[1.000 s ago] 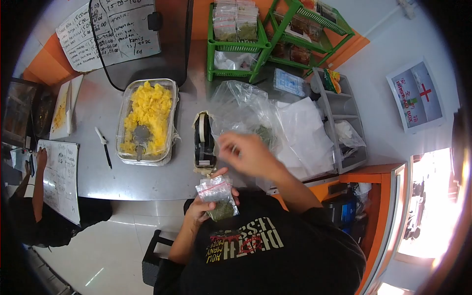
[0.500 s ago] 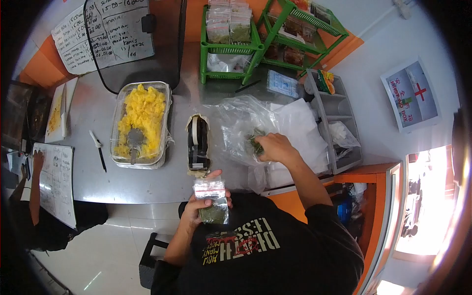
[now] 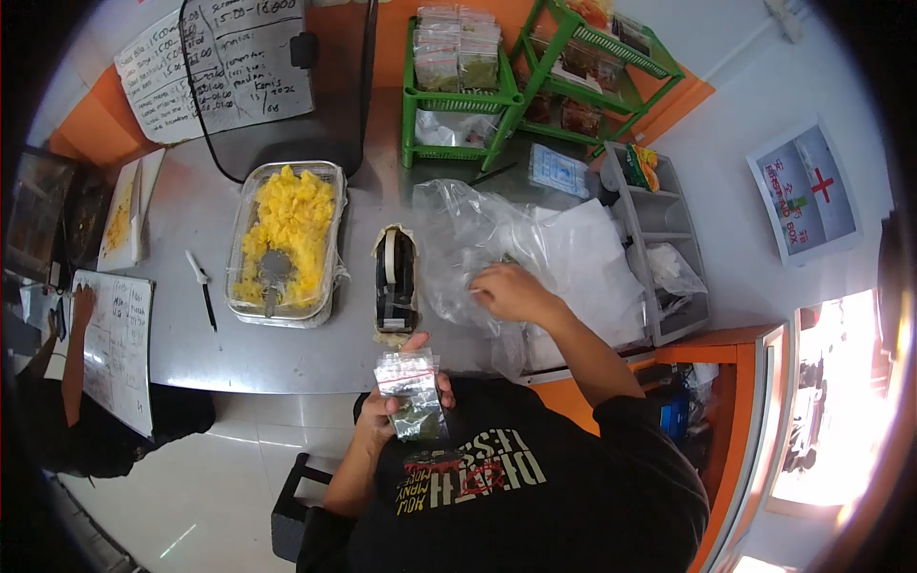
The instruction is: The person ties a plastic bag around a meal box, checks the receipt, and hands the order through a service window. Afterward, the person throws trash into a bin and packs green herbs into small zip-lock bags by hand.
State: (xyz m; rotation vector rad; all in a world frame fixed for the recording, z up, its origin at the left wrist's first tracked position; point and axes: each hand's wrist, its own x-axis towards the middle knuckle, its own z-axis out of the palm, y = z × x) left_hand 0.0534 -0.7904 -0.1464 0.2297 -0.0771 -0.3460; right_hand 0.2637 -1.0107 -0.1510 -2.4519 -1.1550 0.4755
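In my left hand (image 3: 384,413) is a small clear zip-lock bag (image 3: 413,420) with green, leafy contents, held upright near my chest; its red seal line shows near the top. My thumb lies across its front and the fingers curl behind. My right hand (image 3: 516,292) hovers over a large clear plastic bag (image 3: 449,224) on the table, its fingers curled together and pointing left. Whatever they pinch is hidden. A bit of green leafy stuff (image 3: 508,258) shows just behind the knuckles, inside the large bag. A tape dispenser (image 3: 395,282) stands between the two hands.
A lidded tray of yellow food (image 3: 287,210) with a scoop stands left. Green racks (image 3: 463,98) hold small filled bags at the back. White sheets (image 3: 592,277) and a grey divided organizer (image 3: 664,215) lie right. Another person's hand (image 3: 84,304) rests on a whiteboard (image 3: 119,344).
My right hand has drawn left and slightly toward me from the green leafy stuff in the large bag. The left hand still holds the zip-lock bag, and the view has shifted slightly.
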